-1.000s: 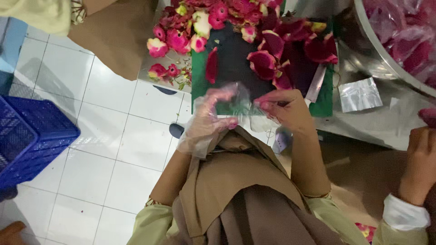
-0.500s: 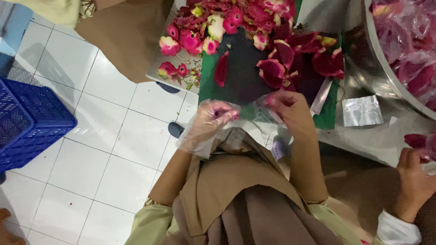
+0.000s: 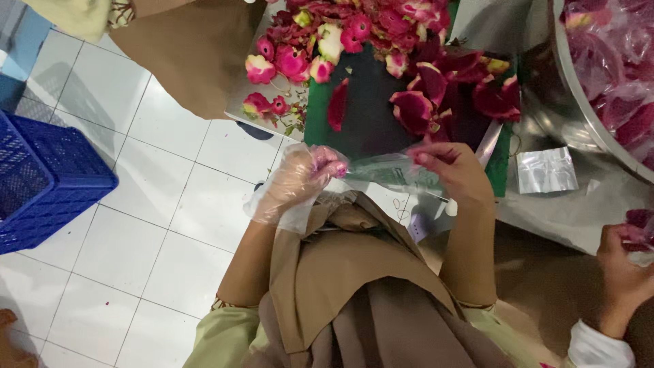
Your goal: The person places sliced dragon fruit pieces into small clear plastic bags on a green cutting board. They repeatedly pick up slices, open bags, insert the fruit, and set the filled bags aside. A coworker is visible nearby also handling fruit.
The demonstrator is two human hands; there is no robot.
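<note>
Head view: left hand (image 3: 294, 184), in a loose plastic glove, and bare right hand (image 3: 455, 170) each pinch an end of a clear plastic bag (image 3: 381, 170), stretched between them just below the dark cutting board (image 3: 371, 112). Dragon fruit peels (image 3: 436, 88) crowd the board's far side. Risk: the baggy glove may slip on the thin film, dropping that end. 1 co-worker's hand (image 3: 623, 269) sits well right of the board.

Clear glossy plastic bag (image 3: 385, 170); thin plastic glove on left hand (image 3: 300, 180); matt green board (image 3: 368, 109); shiny metal bowl (image 3: 572, 102).
</note>
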